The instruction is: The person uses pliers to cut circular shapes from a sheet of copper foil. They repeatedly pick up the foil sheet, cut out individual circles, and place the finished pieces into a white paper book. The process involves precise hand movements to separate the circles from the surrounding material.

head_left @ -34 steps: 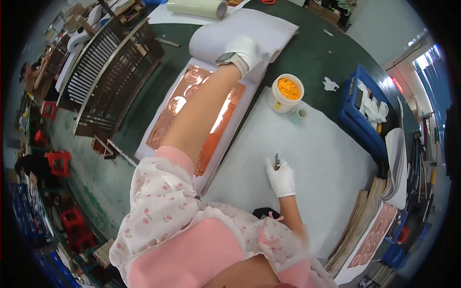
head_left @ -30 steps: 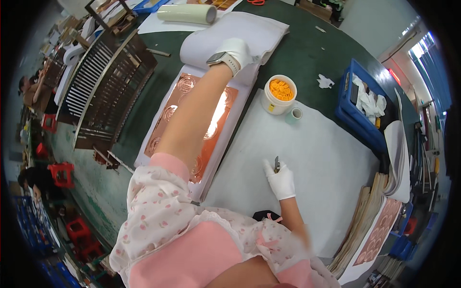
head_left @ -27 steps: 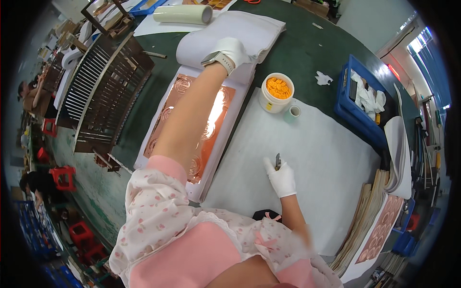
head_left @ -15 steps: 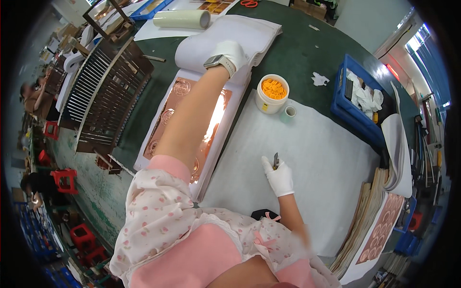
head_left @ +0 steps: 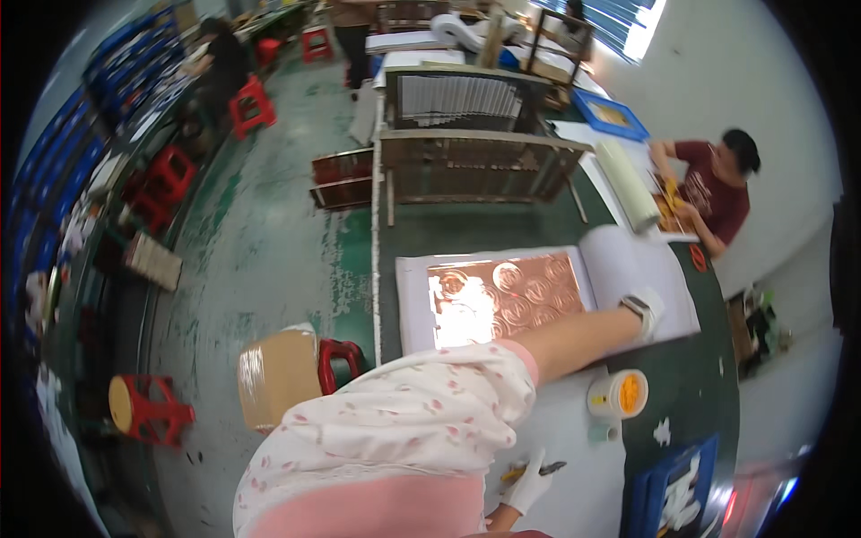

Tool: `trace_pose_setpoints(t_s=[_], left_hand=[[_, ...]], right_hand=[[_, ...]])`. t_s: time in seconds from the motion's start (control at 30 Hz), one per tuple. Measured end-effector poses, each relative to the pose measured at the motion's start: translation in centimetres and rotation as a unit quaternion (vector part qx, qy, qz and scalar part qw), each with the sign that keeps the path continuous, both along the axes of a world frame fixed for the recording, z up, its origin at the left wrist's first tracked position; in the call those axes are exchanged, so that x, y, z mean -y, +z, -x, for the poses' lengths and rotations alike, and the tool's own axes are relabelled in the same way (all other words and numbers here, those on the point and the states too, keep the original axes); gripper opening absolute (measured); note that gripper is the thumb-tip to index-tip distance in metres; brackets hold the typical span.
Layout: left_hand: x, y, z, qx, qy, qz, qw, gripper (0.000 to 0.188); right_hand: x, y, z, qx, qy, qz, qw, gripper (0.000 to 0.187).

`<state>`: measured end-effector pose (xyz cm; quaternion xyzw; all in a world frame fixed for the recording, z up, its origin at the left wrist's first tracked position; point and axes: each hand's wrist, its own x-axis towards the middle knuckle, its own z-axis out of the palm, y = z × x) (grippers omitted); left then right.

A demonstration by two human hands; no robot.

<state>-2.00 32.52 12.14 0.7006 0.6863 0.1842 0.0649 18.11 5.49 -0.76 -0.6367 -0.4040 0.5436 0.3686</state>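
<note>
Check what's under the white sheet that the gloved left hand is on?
The left hand rests on the curled white sheet. Left of its edge a copper embossed sheet lies bare on white backing paper. How far the copper runs beneath the sheet is hidden.

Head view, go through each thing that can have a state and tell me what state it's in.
Left hand: gloved, resting on the white sheet.
White sheet: curled back off the copper sheet.
Copper sheet: uncovered, lying flat.
Tub: open, orange contents showing.
Right hand: gloved, closed on a small tool.
Roll: rolled up, lying on the table.
</note>
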Motion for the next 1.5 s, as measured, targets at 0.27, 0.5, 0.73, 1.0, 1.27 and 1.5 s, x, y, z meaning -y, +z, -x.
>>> trace_pose_setpoints(t_s=[0.27, 0.5, 0.73, 1.0, 1.27, 1.5], left_hand=[[0.7, 0.5, -0.8, -0.048, -0.001, 0.019, 0.999, 0.028], [-1.0, -1.5, -4.8, -0.082, 0.081, -0.055, 0.992, 0.026], [-1.4, -4.9, -6.9, -0.039, 0.081, -0.176, 0.980, 0.027], [-0.3, 0.0, -3.7, 0.048, -0.012, -0.086, 0.995, 0.021], [-2.1, 3.6, -3.0, 0.022, 0.052, -0.255, 0.965, 0.039], [4.9, 11.6, 4.8, -0.092, 0.137, -0.496, 0.853, 0.039]], right_hand=[[-0.3, 1.7, 0.7, 0.039, 0.029, -0.008, 0.999, 0.034], [-0.6, 1.2, 0.5, 0.021, 0.021, -0.016, 0.999, 0.030], [-0.1, 2.1, 1.0, 0.033, 0.023, -0.021, 0.999, 0.029], [0.2, 2.5, 1.4, 0.006, -0.008, -0.055, 0.998, 0.027], [-0.5, 0.2, -0.4, -0.009, 0.022, -0.010, 1.000, 0.029], [-0.1, 0.4, 0.6, -0.021, 0.027, -0.021, 0.999, 0.030]])
